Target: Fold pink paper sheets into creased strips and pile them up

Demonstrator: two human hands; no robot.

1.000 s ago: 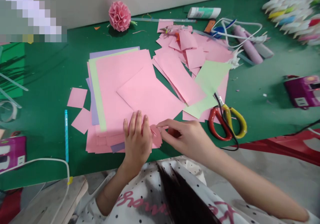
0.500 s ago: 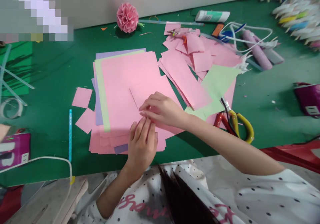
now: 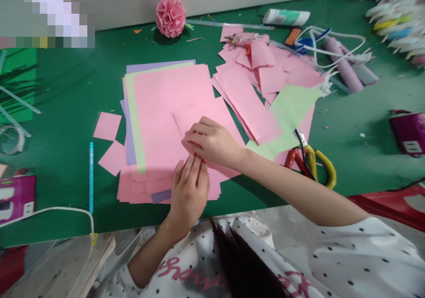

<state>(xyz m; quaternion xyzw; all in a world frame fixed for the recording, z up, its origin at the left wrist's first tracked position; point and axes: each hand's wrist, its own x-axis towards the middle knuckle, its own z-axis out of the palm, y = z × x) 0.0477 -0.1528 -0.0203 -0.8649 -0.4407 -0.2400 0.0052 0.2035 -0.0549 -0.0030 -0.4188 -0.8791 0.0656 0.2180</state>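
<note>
One loose pink sheet (image 3: 227,123) lay atop the paper stack (image 3: 169,87). The right hand (image 3: 212,143), beside the left hand (image 3: 190,187) a second earlier, had moved ahead of it, fingers bunched, pinch unclear; the left's fingers lay slightly spread.

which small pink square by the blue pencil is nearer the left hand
The lower square, nearer the table's front edge; the upper square lies farther from the left hand.
</note>
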